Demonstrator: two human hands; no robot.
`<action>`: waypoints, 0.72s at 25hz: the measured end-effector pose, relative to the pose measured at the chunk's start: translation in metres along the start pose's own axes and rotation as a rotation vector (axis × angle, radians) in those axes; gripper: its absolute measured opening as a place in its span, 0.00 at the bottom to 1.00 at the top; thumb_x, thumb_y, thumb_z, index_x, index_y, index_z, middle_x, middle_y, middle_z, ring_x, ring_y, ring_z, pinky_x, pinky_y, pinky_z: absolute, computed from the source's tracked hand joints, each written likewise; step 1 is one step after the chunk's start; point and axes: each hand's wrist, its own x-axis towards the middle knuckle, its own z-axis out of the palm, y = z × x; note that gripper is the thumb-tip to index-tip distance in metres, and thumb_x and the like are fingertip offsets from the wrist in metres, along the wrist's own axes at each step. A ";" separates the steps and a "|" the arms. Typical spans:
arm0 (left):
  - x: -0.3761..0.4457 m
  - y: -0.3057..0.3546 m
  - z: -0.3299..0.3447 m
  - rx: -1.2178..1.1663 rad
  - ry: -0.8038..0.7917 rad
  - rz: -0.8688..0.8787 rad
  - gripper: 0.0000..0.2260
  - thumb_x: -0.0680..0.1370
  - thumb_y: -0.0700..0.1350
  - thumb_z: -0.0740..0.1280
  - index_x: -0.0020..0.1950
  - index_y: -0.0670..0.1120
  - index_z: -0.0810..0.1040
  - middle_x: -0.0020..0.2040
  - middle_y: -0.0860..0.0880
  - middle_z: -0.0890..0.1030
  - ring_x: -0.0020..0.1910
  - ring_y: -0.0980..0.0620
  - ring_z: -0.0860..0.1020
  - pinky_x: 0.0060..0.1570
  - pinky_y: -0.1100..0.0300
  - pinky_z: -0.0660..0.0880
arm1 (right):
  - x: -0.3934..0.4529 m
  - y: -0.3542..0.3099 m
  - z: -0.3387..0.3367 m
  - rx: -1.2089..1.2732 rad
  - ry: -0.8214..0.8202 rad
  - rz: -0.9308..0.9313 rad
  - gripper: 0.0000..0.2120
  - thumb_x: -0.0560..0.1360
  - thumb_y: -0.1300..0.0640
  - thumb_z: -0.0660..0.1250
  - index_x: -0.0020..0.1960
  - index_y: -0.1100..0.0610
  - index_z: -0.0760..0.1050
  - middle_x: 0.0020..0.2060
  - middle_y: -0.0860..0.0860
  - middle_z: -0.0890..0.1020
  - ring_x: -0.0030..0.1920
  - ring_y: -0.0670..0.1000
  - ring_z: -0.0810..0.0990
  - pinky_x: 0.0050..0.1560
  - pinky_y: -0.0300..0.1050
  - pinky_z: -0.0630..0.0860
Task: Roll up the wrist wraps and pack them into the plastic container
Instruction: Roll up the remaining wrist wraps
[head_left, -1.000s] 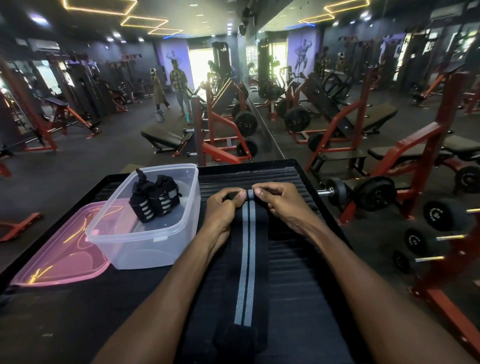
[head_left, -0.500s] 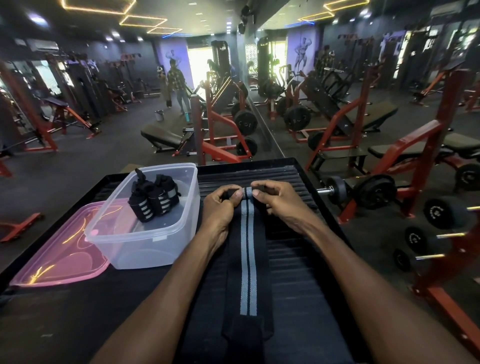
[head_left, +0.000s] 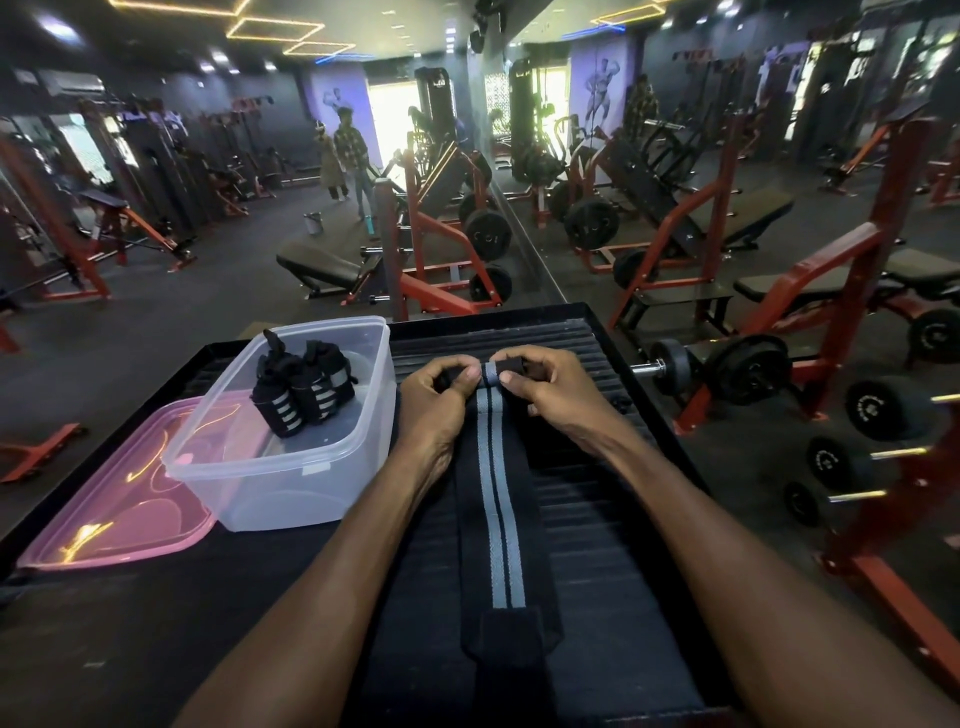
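Black wrist wrap with two grey stripes laid lengthwise down the middle of the black ribbed platform, velcro end toward the near edge. Far end curled into a small roll, pinched by left hand and right hand; fingertips partly hide the roll. Clear plastic container toward the far left corner, holding rolled wrist wraps; exact count hard to tell. Pink lid at left edge, partly under the container. Platform's near edge cut off.
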 end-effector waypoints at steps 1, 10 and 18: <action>0.000 0.001 0.000 -0.005 -0.002 0.003 0.07 0.76 0.35 0.72 0.45 0.47 0.85 0.46 0.47 0.86 0.49 0.51 0.83 0.61 0.50 0.79 | 0.001 0.001 0.000 -0.005 -0.006 0.019 0.08 0.79 0.61 0.68 0.56 0.59 0.82 0.40 0.43 0.81 0.36 0.31 0.78 0.36 0.27 0.71; 0.001 0.001 -0.002 0.017 -0.094 -0.150 0.12 0.76 0.52 0.73 0.51 0.43 0.85 0.49 0.45 0.87 0.51 0.46 0.84 0.46 0.54 0.79 | 0.000 -0.003 -0.005 -0.005 0.049 -0.101 0.08 0.77 0.69 0.67 0.53 0.61 0.81 0.46 0.51 0.84 0.44 0.36 0.81 0.48 0.29 0.75; -0.001 0.004 0.000 0.040 -0.065 -0.034 0.04 0.75 0.41 0.74 0.49 0.45 0.84 0.47 0.49 0.86 0.48 0.53 0.83 0.56 0.57 0.79 | 0.004 0.000 -0.006 -0.042 0.065 -0.011 0.05 0.80 0.59 0.67 0.50 0.58 0.82 0.40 0.48 0.83 0.38 0.38 0.79 0.42 0.35 0.73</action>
